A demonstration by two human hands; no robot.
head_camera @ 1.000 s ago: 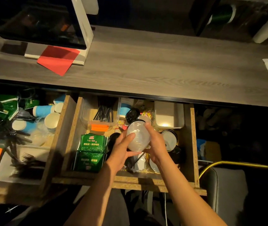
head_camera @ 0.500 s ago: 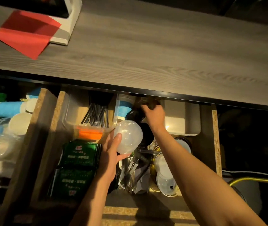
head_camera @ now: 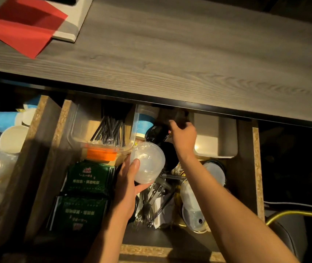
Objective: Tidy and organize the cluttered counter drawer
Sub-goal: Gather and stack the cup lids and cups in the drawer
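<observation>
- The grey wood-grain tabletop (head_camera: 170, 54) carries a red sheet (head_camera: 24, 25) at its far left; the room is dim.
- The open drawer (head_camera: 256, 168) sits below the tabletop's front edge, packed wall to wall.
- The left hand (head_camera: 126, 185) grips a clear plastic lid (head_camera: 147, 162) above the drawer's middle.
- The right hand (head_camera: 183, 135) reaches into the shadowed back, beside a white bin (head_camera: 216, 141); its grasp cannot be made out.
- Black straws (head_camera: 111, 131) lie in a clear tray (head_camera: 75, 126).

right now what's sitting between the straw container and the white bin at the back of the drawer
In the head view, a stack of blue-banded paper cups, black round lids and the right hand reaching toward the back lie between the straw container and white bin.
</observation>
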